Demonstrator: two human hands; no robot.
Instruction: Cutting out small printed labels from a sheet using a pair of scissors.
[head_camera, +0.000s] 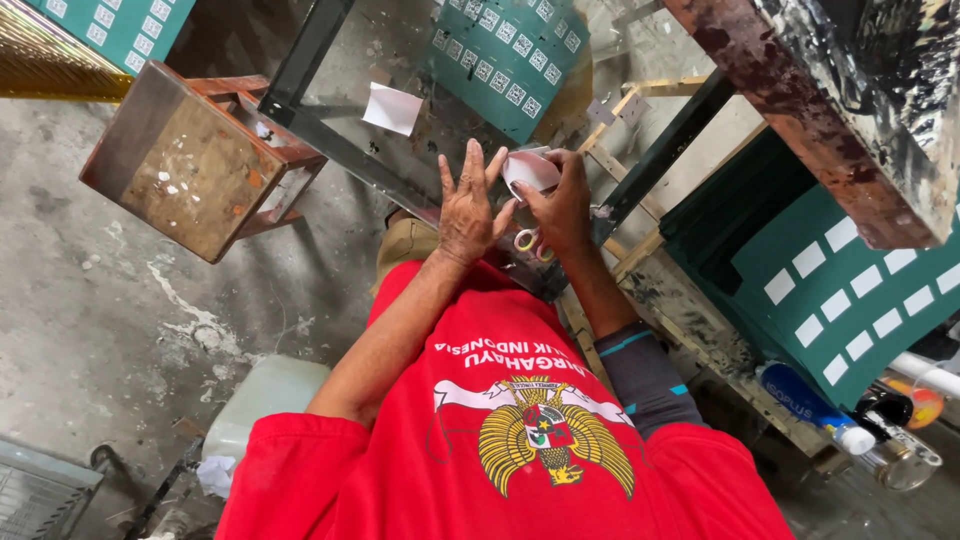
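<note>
My right hand (562, 205) is closed around a small white, rounded piece of paper (530, 170), held up in front of me. My left hand (466, 208) is beside it with the fingers spread wide, and its index fingertip reaches the paper's left edge. Below and between the two hands show the pink and yellow handle rings of a pair of scissors (529, 242); I cannot tell which hand carries them. My red shirt (500, 440) fills the bottom of the view.
A paint-stained wooden stool (190, 160) stands at the left. Green boards with rows of white squares (510, 60) (840, 290) lean ahead and at the right. A white paper sheet (392, 108) lies on the concrete floor. Bottles (815, 408) lie at the lower right, and a white plastic canister (265, 400) sits at the lower left.
</note>
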